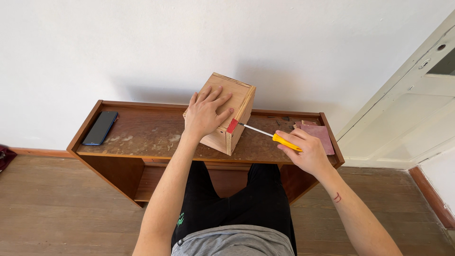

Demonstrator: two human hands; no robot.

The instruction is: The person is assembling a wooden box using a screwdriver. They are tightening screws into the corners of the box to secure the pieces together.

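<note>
A light wooden box (237,102) stands on a low brown wooden table (147,137). My left hand (206,114) lies flat on the box's top-left face, fingers spread, pressing it down. My right hand (305,150) grips the yellow handle of a screwdriver (270,135). Its metal shaft points left, and the tip meets a small red piece (232,125) on the box's front corner edge.
A dark phone (100,127) lies at the table's left end. Reddish sandpaper sheets (320,135) and a few small screws (283,118) lie at the right end. A white wall is behind, a white door (412,109) at right, wooden floor below.
</note>
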